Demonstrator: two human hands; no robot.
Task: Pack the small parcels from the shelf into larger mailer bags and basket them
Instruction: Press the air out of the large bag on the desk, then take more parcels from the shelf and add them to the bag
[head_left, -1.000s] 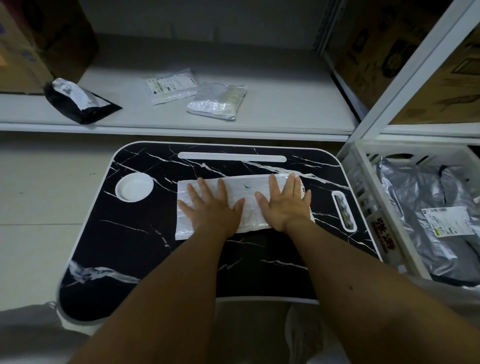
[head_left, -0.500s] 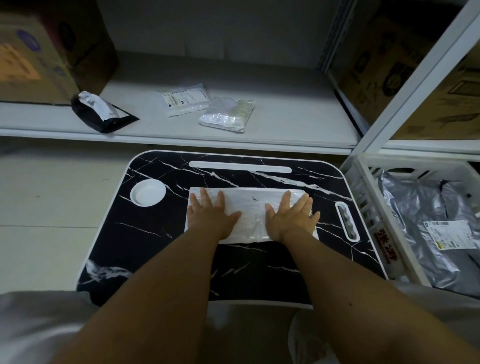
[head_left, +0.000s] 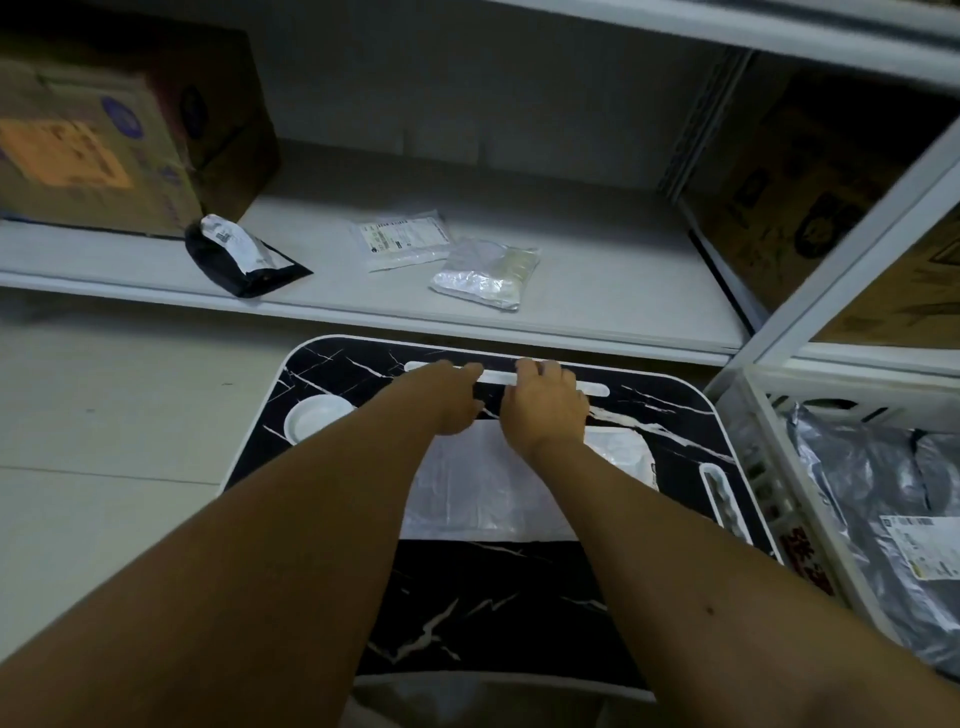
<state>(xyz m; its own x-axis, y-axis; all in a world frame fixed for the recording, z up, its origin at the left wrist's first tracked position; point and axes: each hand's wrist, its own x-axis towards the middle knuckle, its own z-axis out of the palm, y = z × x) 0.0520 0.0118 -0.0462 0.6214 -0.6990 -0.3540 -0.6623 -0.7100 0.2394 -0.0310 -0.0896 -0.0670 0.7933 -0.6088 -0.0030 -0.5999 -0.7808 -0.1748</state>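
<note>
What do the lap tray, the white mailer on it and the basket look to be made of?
Lap tray: likely a printed laminate or plastic board, black marble pattern with white edging and a slight sheen.
White mailer: thin plastic film, going by its soft wrinkles and dull gloss.
Basket: apparently white moulded plastic, with slotted walls.

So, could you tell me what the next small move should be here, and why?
Probably carry on forward to the white shelf and pick up one small parcel, perhaps the clear crinkled plastic one. Both the left hand and right hand are past the flat white mailer bag on the black marble-patterned lap table, holding nothing, and three parcels lie unpacked.
</note>
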